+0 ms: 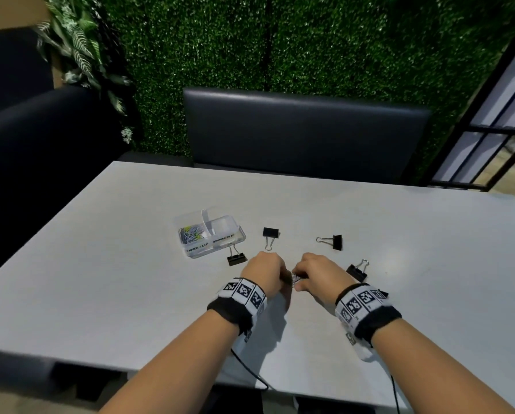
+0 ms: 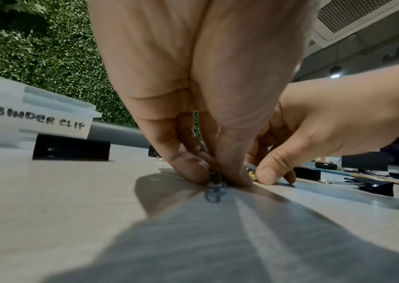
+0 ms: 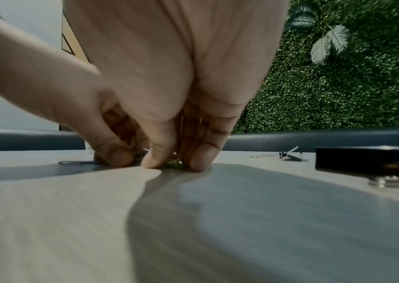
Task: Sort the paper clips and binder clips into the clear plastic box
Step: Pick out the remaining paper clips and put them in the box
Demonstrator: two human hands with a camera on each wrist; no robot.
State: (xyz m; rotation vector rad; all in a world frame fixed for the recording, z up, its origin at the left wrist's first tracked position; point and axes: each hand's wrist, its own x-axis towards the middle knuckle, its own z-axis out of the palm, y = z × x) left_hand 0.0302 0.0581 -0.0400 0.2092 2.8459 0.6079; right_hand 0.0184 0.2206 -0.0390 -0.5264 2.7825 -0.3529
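Here, the scene by its parts:

Left hand: the left hand (image 1: 264, 273) is down on the table (image 1: 399, 264) with the wrist raised and the fingers curled steeply downward; in the left wrist view its thumb and fingertips (image 2: 188, 168) pinch a small bunch of paper clips (image 2: 215, 191) against the surface, a bluish loop sticking out below them.

Right hand: the right hand (image 1: 319, 274) sits just beside the left one, fingers bent down likewise; in the right wrist view its thumb and fingertips (image 3: 203, 159) close narrowly on a yellowish clip (image 3: 175, 162) lying on the table.

Both hands: knuckles up, forearms coming in from the near edge, fingertips meeting over the same little heap.

Box: the clear plastic box (image 1: 220, 243) stands to the left and beyond the hands, well apart from them; its left compartment holds coloured paper clips, its right compartment, labelled BINDER CLIP, looks bare.

Binder clips: four black ones lie loose on the table, one (image 1: 237, 258) just beside the box's near corner, one (image 1: 270, 234) beyond the left hand, one (image 1: 334, 242) beyond the right hand, one (image 1: 357, 271) close to the right wrist.

Wrists: each wears a black band (image 1: 238, 303) with square black-and-white markers.

Background: a dark padded bench (image 1: 304, 132) and a green hedge wall (image 1: 280, 40).
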